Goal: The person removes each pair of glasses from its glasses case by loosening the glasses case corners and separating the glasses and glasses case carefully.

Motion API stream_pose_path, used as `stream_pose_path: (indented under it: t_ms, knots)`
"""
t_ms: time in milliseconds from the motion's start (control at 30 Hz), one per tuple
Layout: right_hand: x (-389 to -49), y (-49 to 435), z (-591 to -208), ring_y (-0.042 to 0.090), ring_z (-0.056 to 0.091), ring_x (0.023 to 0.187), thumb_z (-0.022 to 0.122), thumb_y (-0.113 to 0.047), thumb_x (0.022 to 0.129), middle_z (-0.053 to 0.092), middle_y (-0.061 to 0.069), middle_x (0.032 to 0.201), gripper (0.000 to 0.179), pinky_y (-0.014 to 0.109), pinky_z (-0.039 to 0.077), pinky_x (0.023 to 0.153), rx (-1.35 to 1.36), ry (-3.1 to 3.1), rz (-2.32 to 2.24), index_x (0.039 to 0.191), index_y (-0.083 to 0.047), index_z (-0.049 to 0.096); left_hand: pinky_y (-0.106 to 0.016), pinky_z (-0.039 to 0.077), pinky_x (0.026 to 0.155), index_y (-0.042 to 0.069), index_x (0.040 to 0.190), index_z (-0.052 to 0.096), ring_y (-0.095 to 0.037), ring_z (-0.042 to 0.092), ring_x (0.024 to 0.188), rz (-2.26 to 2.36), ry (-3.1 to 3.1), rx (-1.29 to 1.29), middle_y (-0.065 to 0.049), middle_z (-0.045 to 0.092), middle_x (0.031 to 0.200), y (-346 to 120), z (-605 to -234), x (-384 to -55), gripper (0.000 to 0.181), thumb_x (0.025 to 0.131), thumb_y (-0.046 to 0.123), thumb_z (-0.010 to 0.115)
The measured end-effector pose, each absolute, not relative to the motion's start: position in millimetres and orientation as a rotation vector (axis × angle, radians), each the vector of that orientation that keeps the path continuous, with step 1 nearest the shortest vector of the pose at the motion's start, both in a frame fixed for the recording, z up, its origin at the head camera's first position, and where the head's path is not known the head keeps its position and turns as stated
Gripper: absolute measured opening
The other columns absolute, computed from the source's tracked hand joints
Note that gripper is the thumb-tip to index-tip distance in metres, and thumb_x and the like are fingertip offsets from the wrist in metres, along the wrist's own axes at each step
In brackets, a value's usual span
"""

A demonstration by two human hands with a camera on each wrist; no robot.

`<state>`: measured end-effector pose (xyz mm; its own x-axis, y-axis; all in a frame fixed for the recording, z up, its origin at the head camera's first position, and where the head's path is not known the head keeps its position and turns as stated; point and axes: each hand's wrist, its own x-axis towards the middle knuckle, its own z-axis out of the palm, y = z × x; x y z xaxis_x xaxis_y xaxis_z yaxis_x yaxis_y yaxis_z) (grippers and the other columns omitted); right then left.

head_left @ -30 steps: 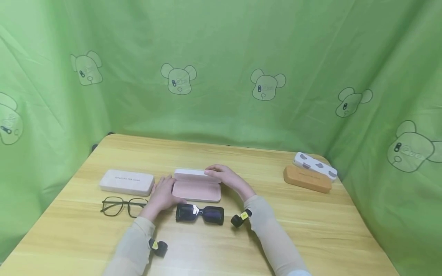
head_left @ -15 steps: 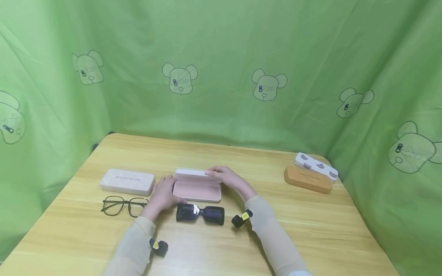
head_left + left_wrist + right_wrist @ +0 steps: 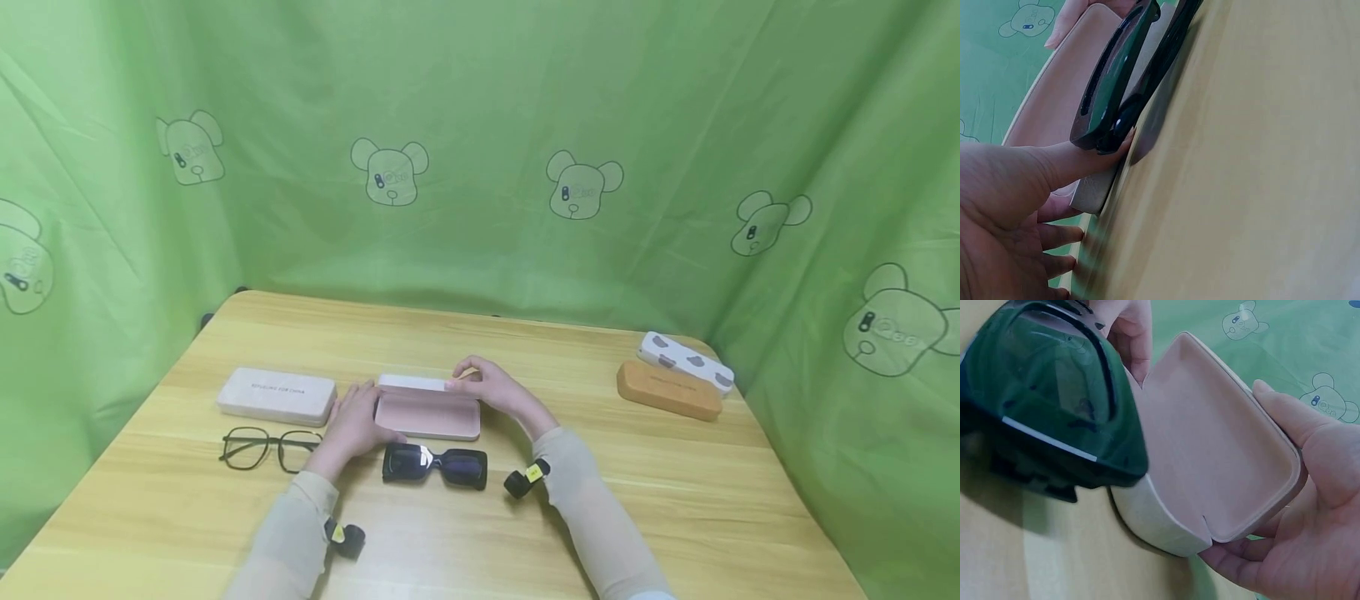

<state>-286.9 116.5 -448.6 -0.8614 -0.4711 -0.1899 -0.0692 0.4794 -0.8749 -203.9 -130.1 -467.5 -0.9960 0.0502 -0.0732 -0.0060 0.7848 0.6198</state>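
Note:
A white glasses case [image 3: 427, 417] with pink lining lies opened on the table, its lid raised at the back. My left hand [image 3: 356, 421] holds the case's left end, its thumb along the front side in the left wrist view. My right hand [image 3: 491, 387] holds the lid [image 3: 1222, 444], with the thumb on the rim and the fingers behind it. Directly in front of the case lie black sunglasses [image 3: 435, 466], close to the left thumb. Neither hand holds them. In the right wrist view the sunglasses [image 3: 1054, 394] hide part of the case.
A closed white glasses case [image 3: 277, 396] stands left of the left hand. Black-framed eyeglasses [image 3: 272, 448] lie before it, partly hidden by the left wrist. At the far right are an orange case [image 3: 667, 389] and a white patterned case [image 3: 686, 361]. Green curtains [image 3: 480, 250] surround the table.
The lid's upper edge sits slightly lower, and less of its pink lining shows. The right hand's fingers have lifted a little off the lid's top edge. The left hand stays in place.

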Motion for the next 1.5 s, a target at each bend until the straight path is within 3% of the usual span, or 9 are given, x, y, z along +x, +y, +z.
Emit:
stream_pose_path:
  t_ms: [300, 900, 1500]
  knots:
    - [-285, 117, -453, 0.029, 0.066, 0.110, 0.075, -0.027, 0.084, 0.070, 0.017, 0.115, 0.050, 0.050, 0.043, 0.109, -0.490, 2.318, -1.363, 0.122, -0.002, 0.052, -0.065, 0.005, 0.119, -0.004, 0.146, 0.035, -0.050, 0.015, 0.146, 0.988, 2.876, 0.007, -0.027, 0.026, 0.157, -130, -469, -204, 0.105, 0.064, 0.035, 0.088]
    - [-277, 118, -454, 0.021, 0.064, 0.106, 0.088, -0.033, 0.067, 0.067, 0.009, 0.120, 0.069, 0.040, 0.051, 0.100, -0.706, 2.467, -1.173, 0.121, -0.006, 0.056, -0.066, 0.002, 0.119, 0.001, 0.145, 0.040, -0.049, 0.013, 0.147, 0.987, 2.861, 0.015, -0.026, 0.023, 0.158, -129, -468, -206, 0.100, 0.065, 0.035, 0.088]
    - [-268, 114, -457, 0.020, 0.063, 0.108, 0.090, -0.038, 0.063, 0.067, 0.007, 0.124, 0.082, 0.040, 0.048, 0.101, -0.809, 2.603, -1.040, 0.131, -0.009, 0.054, -0.067, 0.002, 0.118, 0.005, 0.142, 0.045, -0.049, 0.014, 0.147, 0.971, 2.863, 0.019, -0.025, 0.025, 0.158, -130, -470, -206, 0.094, 0.064, 0.033, 0.088]
